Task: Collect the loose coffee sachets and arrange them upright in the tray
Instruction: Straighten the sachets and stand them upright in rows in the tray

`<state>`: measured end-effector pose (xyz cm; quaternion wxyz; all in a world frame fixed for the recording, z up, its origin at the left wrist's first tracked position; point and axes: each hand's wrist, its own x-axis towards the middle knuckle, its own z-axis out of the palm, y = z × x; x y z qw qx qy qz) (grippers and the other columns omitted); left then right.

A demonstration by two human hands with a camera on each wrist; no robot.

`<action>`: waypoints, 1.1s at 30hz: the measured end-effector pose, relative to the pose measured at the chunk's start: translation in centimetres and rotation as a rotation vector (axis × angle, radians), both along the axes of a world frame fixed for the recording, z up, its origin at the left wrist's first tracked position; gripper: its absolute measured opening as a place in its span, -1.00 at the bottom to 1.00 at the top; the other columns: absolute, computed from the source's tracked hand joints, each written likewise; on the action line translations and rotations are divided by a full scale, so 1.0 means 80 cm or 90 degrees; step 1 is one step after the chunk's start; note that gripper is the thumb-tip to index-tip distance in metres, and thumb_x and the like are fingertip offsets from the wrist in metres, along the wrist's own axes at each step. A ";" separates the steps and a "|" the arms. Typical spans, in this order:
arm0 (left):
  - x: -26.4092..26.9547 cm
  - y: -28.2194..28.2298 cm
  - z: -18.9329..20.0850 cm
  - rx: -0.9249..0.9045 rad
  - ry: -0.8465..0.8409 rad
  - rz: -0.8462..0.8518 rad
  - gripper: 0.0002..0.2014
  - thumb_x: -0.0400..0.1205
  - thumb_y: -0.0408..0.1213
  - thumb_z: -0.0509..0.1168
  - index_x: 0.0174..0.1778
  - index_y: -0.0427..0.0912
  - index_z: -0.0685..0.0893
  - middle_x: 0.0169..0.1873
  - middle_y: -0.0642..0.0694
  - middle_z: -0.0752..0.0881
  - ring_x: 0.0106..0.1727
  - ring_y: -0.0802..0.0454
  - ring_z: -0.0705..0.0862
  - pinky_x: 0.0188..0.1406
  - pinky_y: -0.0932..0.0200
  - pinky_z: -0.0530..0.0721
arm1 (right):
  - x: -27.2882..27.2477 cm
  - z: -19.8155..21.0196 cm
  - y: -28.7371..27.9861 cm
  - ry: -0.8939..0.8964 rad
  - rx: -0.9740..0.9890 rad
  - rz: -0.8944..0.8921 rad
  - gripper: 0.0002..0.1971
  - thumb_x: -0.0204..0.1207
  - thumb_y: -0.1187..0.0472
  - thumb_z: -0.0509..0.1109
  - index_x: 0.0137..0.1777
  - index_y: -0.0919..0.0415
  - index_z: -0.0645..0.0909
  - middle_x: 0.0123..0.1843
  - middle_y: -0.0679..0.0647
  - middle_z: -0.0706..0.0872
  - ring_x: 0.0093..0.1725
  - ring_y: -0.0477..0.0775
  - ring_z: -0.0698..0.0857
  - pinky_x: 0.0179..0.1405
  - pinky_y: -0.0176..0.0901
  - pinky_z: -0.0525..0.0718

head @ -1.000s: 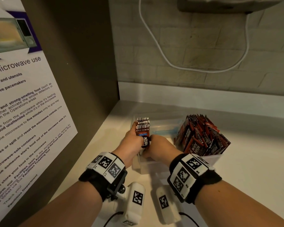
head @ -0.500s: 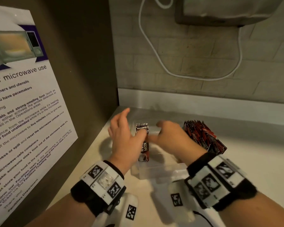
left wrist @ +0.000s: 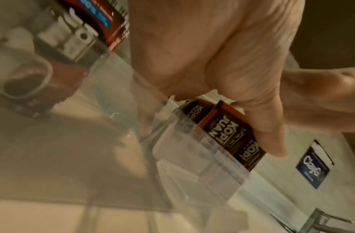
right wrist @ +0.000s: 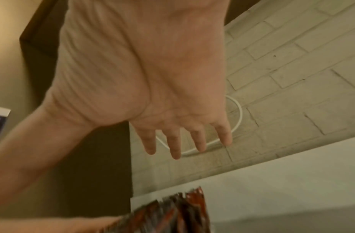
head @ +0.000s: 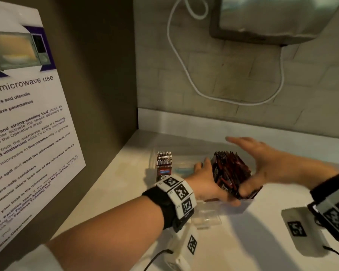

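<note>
A clear plastic tray sits on the white counter. A small stack of coffee sachets stands upright at its left end, with no hand on it. A big bunch of red-and-black sachets stands at the right end. My left hand presses against the bunch's left side, its thumb lying along the near face. In the left wrist view the thumb rests on the "Kopi Juan" sachets behind the tray wall. My right hand is spread over the bunch's right side, fingers straight, thumb at the near corner.
A brown panel with a microwave poster walls off the left. Behind is a brick wall with a white cable and a wall-mounted unit overhead. Two white tagged devices lie on the counter in front of the tray.
Both hands let go of the small stack at the tray's left end and moved right to the big bunch. The stack stays standing where it was.
</note>
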<state>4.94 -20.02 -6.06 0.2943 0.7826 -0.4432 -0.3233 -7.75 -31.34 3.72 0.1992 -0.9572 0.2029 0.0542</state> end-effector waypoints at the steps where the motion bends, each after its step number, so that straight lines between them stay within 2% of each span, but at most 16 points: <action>1: 0.000 -0.004 -0.002 -0.003 0.004 0.007 0.36 0.22 0.09 0.65 0.69 -0.03 -0.22 0.61 -0.11 0.04 0.63 -0.16 0.12 0.60 -0.11 0.28 | 0.001 -0.006 -0.004 0.047 -0.041 0.017 0.42 -0.26 -0.37 0.66 0.61 -0.38 -0.12 0.65 -0.23 0.00 0.64 0.03 0.02 0.61 0.12 0.16; 4: 0.003 -0.013 -0.007 -0.023 0.010 0.024 0.19 0.22 0.00 0.67 0.63 -0.04 0.03 0.41 -0.04 0.16 0.49 -0.08 0.28 0.53 -0.04 0.40 | 0.007 -0.026 -0.008 0.130 -0.122 0.039 0.44 -0.18 -0.28 0.71 0.58 -0.44 -0.28 0.66 -0.29 -0.20 0.67 0.03 -0.17 0.61 0.31 -0.04; 8: 0.007 -0.018 -0.015 -0.005 0.036 0.031 0.01 0.22 -0.03 0.66 0.49 -0.03 0.18 0.31 -0.01 0.17 0.41 -0.06 0.35 0.47 -0.07 0.48 | 0.016 -0.040 -0.012 0.162 -0.111 0.046 0.47 -0.25 -0.37 0.64 0.57 -0.46 -0.34 0.65 -0.31 -0.34 0.66 0.07 -0.36 0.58 0.42 -0.21; 11: 0.007 -0.017 -0.019 -0.009 0.069 0.044 0.03 0.24 -0.09 0.66 0.50 -0.03 0.13 0.36 -0.01 0.18 0.44 -0.03 0.32 0.48 -0.10 0.46 | 0.023 -0.044 -0.015 0.151 -0.099 0.060 0.50 -0.37 -0.54 0.50 0.57 -0.45 -0.35 0.65 -0.33 -0.37 0.65 0.09 -0.41 0.56 0.45 -0.29; 14: 0.007 -0.017 -0.023 -0.006 0.130 0.027 0.19 0.14 -0.02 0.65 0.56 0.03 -0.01 0.44 -0.04 0.33 0.47 -0.04 0.38 0.49 -0.11 0.45 | 0.027 -0.048 -0.019 0.163 -0.125 0.081 0.50 -0.47 -0.71 0.27 0.57 -0.43 -0.37 0.65 -0.32 -0.38 0.65 0.13 -0.41 0.55 0.46 -0.29; 18: 0.008 -0.014 -0.021 0.014 0.152 0.011 0.24 0.08 0.06 0.59 0.56 0.18 -0.09 0.44 -0.07 0.47 0.45 -0.07 0.47 0.47 -0.12 0.49 | 0.025 -0.054 -0.024 0.176 -0.129 0.093 0.44 -0.43 -0.76 0.14 0.56 -0.44 -0.38 0.65 -0.32 -0.38 0.65 0.14 -0.40 0.55 0.44 -0.30; 20: 0.009 -0.014 -0.022 0.022 0.150 0.003 0.20 0.17 0.01 0.59 0.60 0.14 -0.08 0.47 -0.10 0.44 0.47 -0.09 0.45 0.48 -0.12 0.48 | 0.024 -0.055 -0.025 0.179 -0.123 0.094 0.41 -0.40 -0.77 0.12 0.55 -0.45 -0.38 0.65 -0.34 -0.38 0.66 0.13 -0.39 0.56 0.43 -0.30; 24: 0.007 -0.011 -0.019 0.034 0.137 -0.008 0.25 0.10 0.08 0.54 0.63 0.14 -0.09 0.50 -0.11 0.41 0.48 -0.08 0.43 0.49 -0.08 0.46 | 0.022 -0.057 -0.026 0.168 -0.117 0.107 0.41 -0.41 -0.79 0.10 0.55 -0.47 -0.38 0.64 -0.35 -0.37 0.66 0.09 -0.39 0.55 0.40 -0.31; 28: 0.008 -0.010 -0.017 0.008 0.149 0.013 0.17 0.22 0.04 0.57 0.63 0.13 -0.05 0.49 -0.09 0.45 0.47 -0.07 0.45 0.48 -0.10 0.47 | 0.019 -0.058 -0.022 0.142 -0.084 0.103 0.30 -0.30 -0.82 0.01 0.55 -0.49 -0.35 0.64 -0.38 -0.36 0.65 -0.01 -0.40 0.56 0.33 -0.35; 30: 0.006 -0.008 -0.015 -0.014 0.180 0.038 0.05 0.23 -0.04 0.57 0.58 0.09 0.11 0.41 -0.09 0.54 0.40 -0.06 0.55 0.41 -0.10 0.56 | 0.018 -0.060 -0.021 0.138 -0.082 0.105 0.27 -0.24 -0.82 -0.02 0.56 -0.48 -0.32 0.64 -0.38 -0.36 0.64 -0.03 -0.40 0.56 0.31 -0.35; 32: 0.004 -0.008 -0.011 -0.037 0.225 0.063 -0.31 0.37 -0.28 0.54 0.40 -0.10 0.39 0.24 -0.18 0.67 0.23 -0.11 0.68 0.28 -0.13 0.68 | 0.016 -0.060 -0.022 0.133 -0.080 0.105 0.27 -0.24 -0.82 -0.02 0.57 -0.47 -0.29 0.64 -0.39 -0.35 0.65 -0.03 -0.39 0.57 0.30 -0.33; 33: 0.004 -0.009 -0.010 -0.041 0.231 0.079 -0.45 0.41 -0.37 0.50 0.31 -0.12 0.50 0.16 -0.23 0.73 0.17 -0.17 0.73 0.21 -0.17 0.71 | 0.016 -0.060 -0.023 0.133 -0.080 0.103 0.28 -0.25 -0.82 -0.02 0.59 -0.46 -0.26 0.64 -0.39 -0.34 0.65 -0.03 -0.38 0.58 0.30 -0.31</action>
